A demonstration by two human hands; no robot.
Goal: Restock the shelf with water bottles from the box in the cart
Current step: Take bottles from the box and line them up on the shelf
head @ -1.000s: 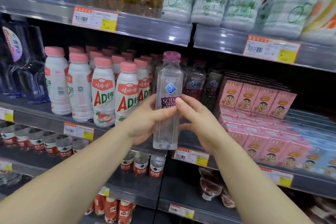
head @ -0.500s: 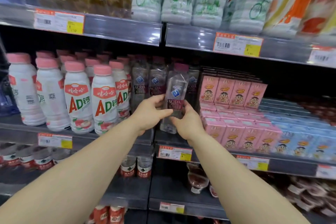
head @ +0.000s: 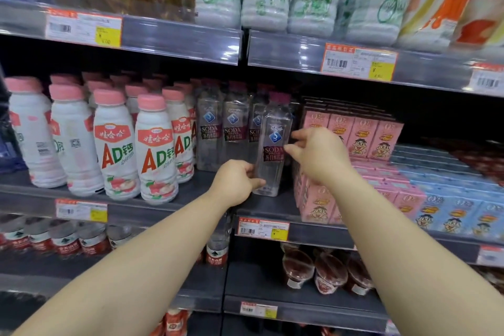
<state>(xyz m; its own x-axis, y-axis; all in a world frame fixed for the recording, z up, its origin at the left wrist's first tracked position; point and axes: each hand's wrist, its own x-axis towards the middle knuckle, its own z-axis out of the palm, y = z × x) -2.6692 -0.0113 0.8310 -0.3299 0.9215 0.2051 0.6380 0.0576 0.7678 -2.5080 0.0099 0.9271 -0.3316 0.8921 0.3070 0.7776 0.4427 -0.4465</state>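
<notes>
Supermarket drinks aisle, grey metal shelf (head: 272,213) with price tags. Item in hand: clear square plastic soda-water bottle with maroon cap (head: 274,144), upright, base on the shelf front. Left hand (head: 236,181) pinches its lower corner, probably to steady it. Right hand (head: 317,155) touches the label side, fingers loosely curled; firm grasp cannot be told. Behind the grip: matching soda bottles (head: 221,131). Leftward: white pink-capped milk-drink bottles (head: 155,150). Rightward: pink drink cartons (head: 362,136). Both forearms extended forward.

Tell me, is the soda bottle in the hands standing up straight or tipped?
Nearly upright: the soda bottle has its purple cap on top and its base at the shelf, leaning only slightly.
</notes>
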